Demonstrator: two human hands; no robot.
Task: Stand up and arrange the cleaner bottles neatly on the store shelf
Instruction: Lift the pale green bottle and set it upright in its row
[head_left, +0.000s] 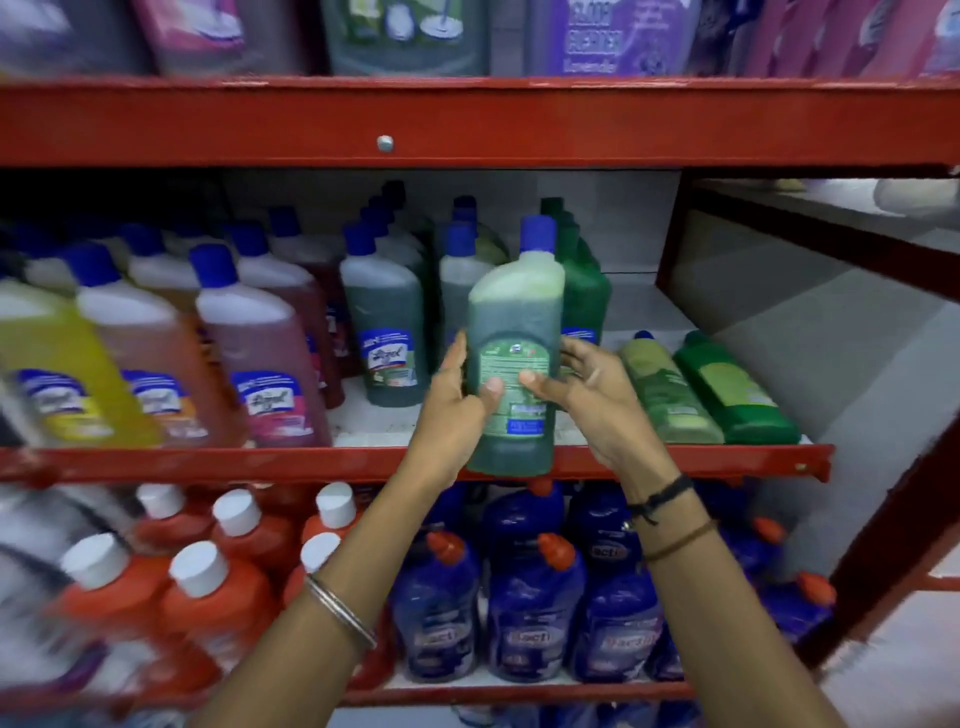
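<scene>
I hold a green cleaner bottle (511, 322) with a blue cap upright in front of the middle shelf (363, 462), its back label facing me. My left hand (460, 400) grips its left side and my right hand (576, 395) its right side, thumbs on the label. Its base hangs level with the shelf's red front edge. To the right, two green bottles lie flat on the shelf: a lighter one (667, 389) and a darker one (732, 389). Behind the held bottle stand more green bottles (387, 322) in rows.
Yellow, orange and pink bottles (260, 358) stand at the left of the same shelf. Below are red bottles with white caps (208, 597) and blue bottles with red caps (535, 613). A red shelf beam (467, 124) runs above. The rack's right post (893, 519) borders an aisle.
</scene>
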